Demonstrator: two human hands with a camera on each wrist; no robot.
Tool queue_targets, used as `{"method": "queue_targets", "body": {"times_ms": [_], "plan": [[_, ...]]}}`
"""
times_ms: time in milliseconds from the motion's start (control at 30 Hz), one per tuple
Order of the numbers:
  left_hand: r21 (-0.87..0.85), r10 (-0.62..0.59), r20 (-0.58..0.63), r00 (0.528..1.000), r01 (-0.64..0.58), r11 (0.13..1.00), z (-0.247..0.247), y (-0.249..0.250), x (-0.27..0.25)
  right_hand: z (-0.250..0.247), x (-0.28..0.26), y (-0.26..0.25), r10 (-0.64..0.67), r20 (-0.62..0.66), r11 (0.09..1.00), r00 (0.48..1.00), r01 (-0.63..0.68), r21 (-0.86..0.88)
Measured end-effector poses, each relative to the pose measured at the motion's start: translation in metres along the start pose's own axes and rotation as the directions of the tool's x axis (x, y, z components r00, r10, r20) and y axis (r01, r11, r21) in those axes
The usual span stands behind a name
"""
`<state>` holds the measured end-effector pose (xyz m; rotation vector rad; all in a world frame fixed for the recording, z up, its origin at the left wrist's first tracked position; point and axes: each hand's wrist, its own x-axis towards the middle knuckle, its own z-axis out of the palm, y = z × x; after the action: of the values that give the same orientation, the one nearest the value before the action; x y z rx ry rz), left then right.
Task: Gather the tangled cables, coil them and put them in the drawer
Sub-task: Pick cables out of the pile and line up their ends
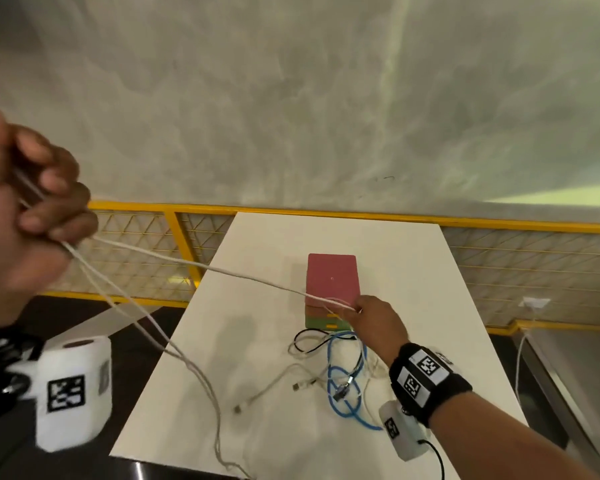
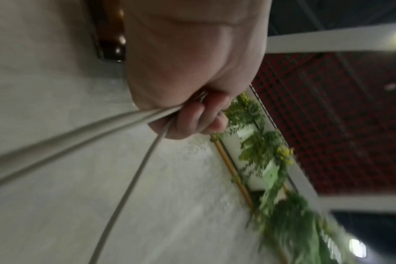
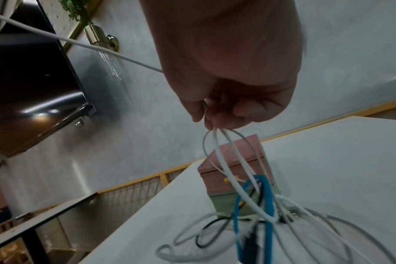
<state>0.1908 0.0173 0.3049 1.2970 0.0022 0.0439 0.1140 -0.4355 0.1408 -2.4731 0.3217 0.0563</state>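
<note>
Left hand [image 1: 25, 206] at upper left of head view, closest to lens, raised high off the white rectangular bench [image 1: 257, 393]. Fingers curled tight round several strands of thin white cable [image 1: 201, 266]; left wrist view confirms fist closed on the strands [image 2: 115, 123], which run out toward lower left of that frame.

One strand stretched taut from left fist across mid-frame to right hand [image 1: 374, 320], just right of centre. Two more strands drop from left fist down to bench's near left edge and trail off lower centre.

Right hand low over bench, fingertips pinching white cable loops; right wrist view shows thumb and fingers [image 3: 215, 117] pinched together on a bunch of white loops [image 3: 224, 160] hanging below.

Tangled pile on bench below right hand, centre-right of head view: blue braided cable [image 1: 340, 386], thin black cable [image 1: 312, 341], more white cable with plug ends [image 1: 298, 385] lying loose. Blue and black appear still tangled with white ones in right wrist view.

Small stacked drawer box, pink top over green bottom with yellow pulls [image 1: 331, 282], upright on bench just beyond the pile, behind right hand. Drawers look closed; no cable seen inside.

White wrist camera unit with black marker [image 1: 73, 389] at lower left; black marker wristband [image 1: 426, 375] on right wrist.

Yellow-framed mesh rail [image 1: 146, 230] behind bench, grey wall [image 1: 291, 98] above.
</note>
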Motion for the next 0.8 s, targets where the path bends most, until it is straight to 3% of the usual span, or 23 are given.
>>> {"method": "queue_targets", "body": {"times_ms": [67,133,200,267,300,400,500,567,600,667,800], "plan": [[0.233,0.047,0.096,0.994,-0.068,0.97,0.086,0.018,-0.042,0.001,-0.003,-0.009,-0.033,0.014,0.999,0.999,0.033,0.009],[0.478,0.126,0.238,0.963,-0.229,0.848,0.164,-0.014,-0.078,0.001,-0.005,-0.023,-0.083,0.007,0.996,0.997,0.083,-0.043],[0.556,0.131,0.406,0.904,-0.358,0.75,0.218,-0.058,-0.106,-0.002,-0.009,-0.038,-0.138,-0.007,0.981,0.99,0.135,-0.135],[0.638,0.111,0.538,0.835,-0.49,0.595,0.237,-0.103,-0.108,-0.005,-0.014,-0.044,-0.157,-0.019,0.967,0.987,0.149,-0.204],[0.687,0.078,0.557,0.827,-0.512,0.516,0.241,-0.122,-0.105,-0.007,-0.016,-0.044,-0.149,-0.019,0.97,0.989,0.142,-0.197],[0.703,0.057,0.631,0.774,-0.601,0.38,0.252,-0.158,-0.102,-0.008,-0.019,-0.038,-0.1,-0.007,0.994,0.995,0.1,-0.037],[0.752,0.005,0.641,0.767,-0.63,0.193,0.253,-0.164,-0.093,-0.014,-0.02,-0.033,-0.094,-0.018,0.995,0.995,0.093,-0.043],[0.788,-0.023,0.616,0.788,-0.615,0.031,0.249,-0.162,-0.091,-0.018,-0.021,-0.027,-0.128,-0.038,0.985,0.991,0.123,-0.123],[0.787,-0.023,0.617,0.787,-0.617,-0.005,0.246,-0.16,-0.095,-0.019,-0.02,-0.025,-0.157,-0.054,0.971,0.986,0.144,-0.191],[0.78,-0.008,0.626,0.78,-0.625,0.02,0.235,-0.151,-0.103,-0.018,-0.015,-0.013,-0.203,-0.057,0.935,0.977,0.176,-0.309],[0.723,0.062,0.643,0.763,-0.632,0.278,0.202,-0.085,-0.12,-0.015,-0.003,0.023,-0.096,-0.056,0.941,0.994,0.073,-0.33]]}}
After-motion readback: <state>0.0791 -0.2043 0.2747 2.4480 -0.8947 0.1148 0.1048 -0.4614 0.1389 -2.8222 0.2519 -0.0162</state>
